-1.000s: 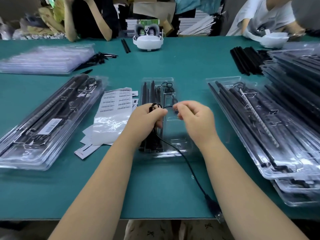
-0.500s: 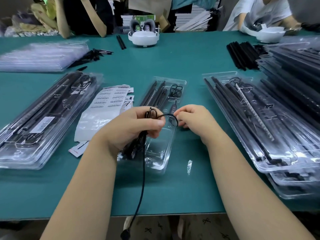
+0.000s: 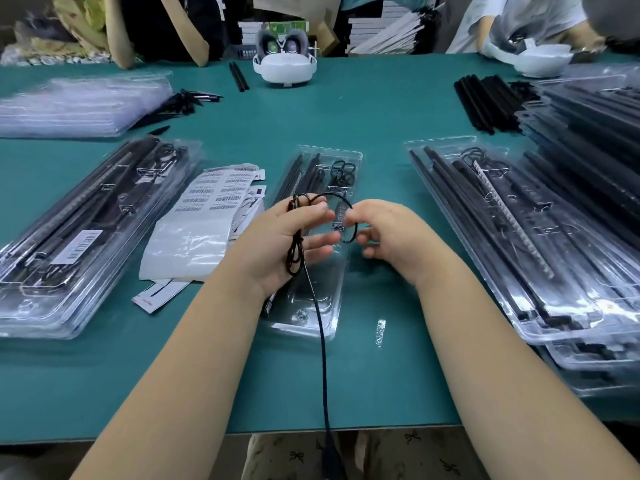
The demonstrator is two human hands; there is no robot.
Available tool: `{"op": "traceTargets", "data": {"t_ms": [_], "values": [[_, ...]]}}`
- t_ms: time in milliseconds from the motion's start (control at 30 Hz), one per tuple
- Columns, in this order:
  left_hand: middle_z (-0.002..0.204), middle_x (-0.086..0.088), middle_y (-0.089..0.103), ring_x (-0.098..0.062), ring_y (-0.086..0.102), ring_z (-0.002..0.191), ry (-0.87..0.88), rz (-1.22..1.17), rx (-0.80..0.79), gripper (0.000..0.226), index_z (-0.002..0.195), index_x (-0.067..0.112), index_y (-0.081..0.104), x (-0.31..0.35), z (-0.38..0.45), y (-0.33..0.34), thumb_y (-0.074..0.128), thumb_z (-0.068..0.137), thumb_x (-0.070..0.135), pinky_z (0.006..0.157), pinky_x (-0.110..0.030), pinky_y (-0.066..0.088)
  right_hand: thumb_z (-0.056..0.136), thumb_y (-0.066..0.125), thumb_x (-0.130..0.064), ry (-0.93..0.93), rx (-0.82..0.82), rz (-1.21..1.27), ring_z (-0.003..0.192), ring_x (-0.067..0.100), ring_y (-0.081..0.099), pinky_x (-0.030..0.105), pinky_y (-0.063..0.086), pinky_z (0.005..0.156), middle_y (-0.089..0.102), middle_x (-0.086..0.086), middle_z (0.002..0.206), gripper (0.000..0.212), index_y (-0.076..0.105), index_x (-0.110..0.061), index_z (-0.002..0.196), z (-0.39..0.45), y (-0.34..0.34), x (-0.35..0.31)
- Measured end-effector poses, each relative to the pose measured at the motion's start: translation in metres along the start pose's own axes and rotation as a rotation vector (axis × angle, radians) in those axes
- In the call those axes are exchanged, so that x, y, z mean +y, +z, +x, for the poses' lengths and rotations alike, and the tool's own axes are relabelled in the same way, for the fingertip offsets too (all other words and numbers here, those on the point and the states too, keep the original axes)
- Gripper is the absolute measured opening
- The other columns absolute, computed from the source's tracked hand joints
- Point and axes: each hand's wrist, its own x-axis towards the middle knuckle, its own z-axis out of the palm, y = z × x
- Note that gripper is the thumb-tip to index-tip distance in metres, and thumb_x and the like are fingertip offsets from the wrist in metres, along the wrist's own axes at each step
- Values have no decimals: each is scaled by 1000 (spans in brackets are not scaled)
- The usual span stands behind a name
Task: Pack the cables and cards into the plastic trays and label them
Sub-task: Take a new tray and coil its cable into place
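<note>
Both hands are up over the middle clear plastic tray [image 3: 313,317], working a thin black cable [image 3: 320,344]. Left hand [image 3: 287,244] is palm-up with several small coils of the cable bunched across the palm, thumb pressing them down near the top, fingers only loosely bent. Right hand [image 3: 391,233] has its fingers curled on the loop that arcs over from the left hand; looks like a pinch at the fingertips, exact contact is blurred. The free run of the cable drops from the left palm, crosses the near end of the tray and hangs past the edge of the green table [image 3: 363,119], ending in a dark plug below it. The tray sits open on the table, black rods in its left channels and a coiled cable at its far end. Barcode label sheets [image 3: 221,192] lie just left of it. Filled trays stacked at left [image 3: 69,237] and right [image 3: 540,258]. White headset [image 3: 284,65] at the far side.
</note>
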Motion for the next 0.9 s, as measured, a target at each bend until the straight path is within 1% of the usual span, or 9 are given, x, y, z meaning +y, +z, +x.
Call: {"op": "traceTargets", "data": {"t_ms": [67,133,333,433,533,667,767,833,900], "values": [[71,2,66,-10,56,49,-21,44,-19,8,87,19,63,0,0,0,67,82,15,42,-18,44,88,56,-15,72,93,161,54,10,45,20,41,49,61,-2,70,17,60,-17,71,3,-1,1],[69,2,65,-9,53,48,-25,77,-48,11,94,16,64,-1,1,1,65,84,12,43,-18,44,89,55,-13,84,166,283,51,10,46,19,43,47,61,0,66,16,60,-14,74,4,-2,2],[70,1,69,-11,61,54,1,178,-76,13,101,10,65,-4,-1,5,59,90,5,52,-22,52,93,57,-11,-97,312,238,60,8,52,19,48,56,63,-1,75,11,63,-17,86,4,1,6],[66,3,62,-9,55,51,14,186,-51,11,97,12,65,-4,0,4,57,92,8,48,-21,48,92,55,-10,-90,259,299,56,8,53,17,45,51,66,-2,71,13,66,-15,87,1,-2,3],[57,7,46,-7,41,43,78,155,10,1,90,16,60,-8,2,5,60,91,16,42,-19,39,92,59,-12,-114,181,322,50,7,48,16,42,49,66,-3,60,9,64,-11,85,0,-1,2],[51,9,32,-8,28,40,61,167,44,22,79,19,49,-8,5,9,57,94,32,39,-18,30,93,59,-21,-115,118,274,52,7,39,17,36,50,58,-7,58,17,67,-14,80,1,1,4],[51,8,37,-8,36,40,-38,185,85,25,75,21,48,0,7,13,65,88,36,40,-18,36,92,60,-23,-131,52,285,52,6,37,20,29,51,57,-8,61,21,69,-17,75,0,-1,5],[53,7,45,-8,43,41,-51,369,106,27,72,21,52,4,11,17,68,83,40,41,-19,39,92,61,-20,-147,32,308,50,6,35,21,24,51,58,-8,61,19,69,-17,74,0,-2,6],[51,8,50,-9,46,41,-41,560,120,37,68,22,54,11,15,25,64,80,55,42,-20,40,90,62,-19,-154,34,334,48,6,32,21,21,48,58,-5,61,16,68,-17,76,0,-2,6]]}}
